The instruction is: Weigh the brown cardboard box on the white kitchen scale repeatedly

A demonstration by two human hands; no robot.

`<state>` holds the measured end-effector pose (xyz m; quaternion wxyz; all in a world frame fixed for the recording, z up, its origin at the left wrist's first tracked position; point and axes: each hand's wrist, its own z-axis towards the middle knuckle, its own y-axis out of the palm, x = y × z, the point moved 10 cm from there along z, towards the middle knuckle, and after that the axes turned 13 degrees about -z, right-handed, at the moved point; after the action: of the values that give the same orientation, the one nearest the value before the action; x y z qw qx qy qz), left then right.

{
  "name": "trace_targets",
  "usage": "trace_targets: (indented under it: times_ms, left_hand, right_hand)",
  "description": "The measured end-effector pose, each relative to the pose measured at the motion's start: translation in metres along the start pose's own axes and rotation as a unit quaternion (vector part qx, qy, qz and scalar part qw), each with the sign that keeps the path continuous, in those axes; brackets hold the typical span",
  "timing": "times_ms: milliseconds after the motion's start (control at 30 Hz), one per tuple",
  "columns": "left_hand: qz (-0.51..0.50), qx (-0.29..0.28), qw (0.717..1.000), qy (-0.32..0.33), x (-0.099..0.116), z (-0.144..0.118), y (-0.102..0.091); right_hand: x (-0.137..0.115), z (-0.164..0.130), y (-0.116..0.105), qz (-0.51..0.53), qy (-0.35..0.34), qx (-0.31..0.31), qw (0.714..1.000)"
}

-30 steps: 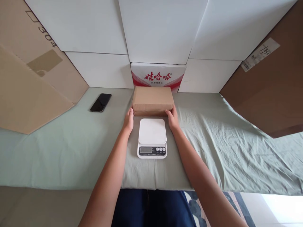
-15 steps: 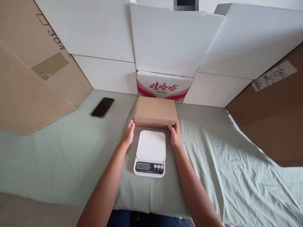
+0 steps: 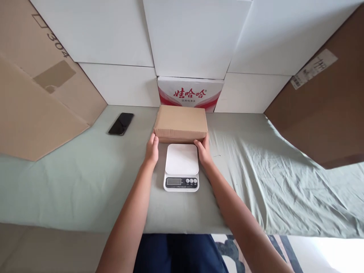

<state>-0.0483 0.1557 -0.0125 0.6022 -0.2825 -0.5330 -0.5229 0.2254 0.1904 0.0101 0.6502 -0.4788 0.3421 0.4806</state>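
A brown cardboard box lies flat in front of the white and red carton at the back. My left hand is closed on its near left corner, the thumb at the front. At the near right corner my right hand grips the box, its thumb along the lower front edge. Between my wrists, just in front of the box, sits a white kitchen scale with nothing on its plate. Its dark panel has a display, which looks blank, and several round buttons. The undersides of my fingers are hidden.
A black phone lies on the green cloth to the left. Large cardboard panels flank the sides. White panels and the red-lettered carton close off the back.
The camera view has tilted down, so everything sits higher in the picture and more of the table's front edge shows. Both hands stay on the cardboard box, which has barely moved relative to the scale.
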Motion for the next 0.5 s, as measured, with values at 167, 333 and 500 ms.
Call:
trace_targets:
  times_ms: [167,333,500]
  left_hand:
    - [-0.014,-0.032,0.998,0.055,0.035,-0.018,0.014]
    - [-0.014,-0.027,0.991,0.131,0.070,-0.043,0.021]
    - [0.005,-0.041,0.985,0.169,0.072,-0.093,0.017]
  right_hand:
    - [-0.023,-0.011,-0.007,0.048,-0.059,0.010,0.997]
    - [-0.045,-0.043,-0.024,0.050,-0.102,0.012,0.993]
    - [-0.041,-0.090,-0.047,0.061,-0.096,0.041,0.993]
